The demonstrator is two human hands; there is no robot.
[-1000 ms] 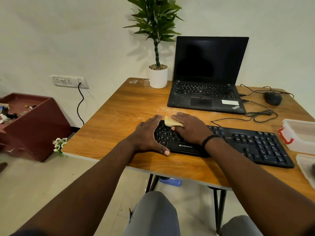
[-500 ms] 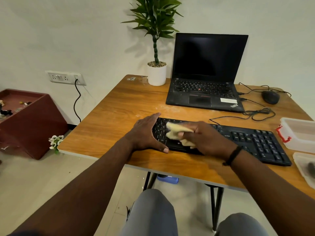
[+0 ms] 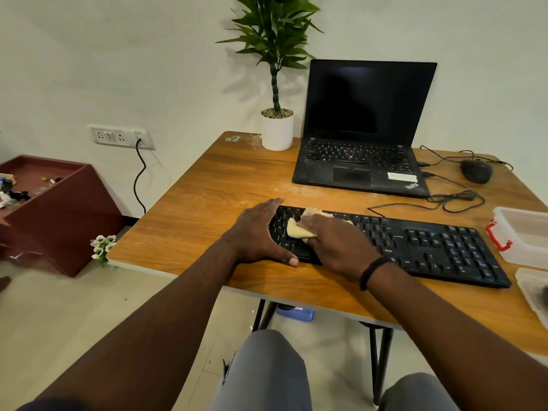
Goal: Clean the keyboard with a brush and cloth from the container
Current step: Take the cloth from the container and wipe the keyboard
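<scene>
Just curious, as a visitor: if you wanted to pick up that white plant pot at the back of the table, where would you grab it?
Grip the white pot round its straight side wall, coming from the front left over bare table. The laptop crowds its right side, and the leaves block an approach from above.

Both forearms are bare to the lower frame edge, a dark sleeve edge barely shows at the left arm's bottom corner, a black band [image 3: 374,269] circles the right wrist, and grey trousers [image 3: 267,372] cover both knees.
</scene>
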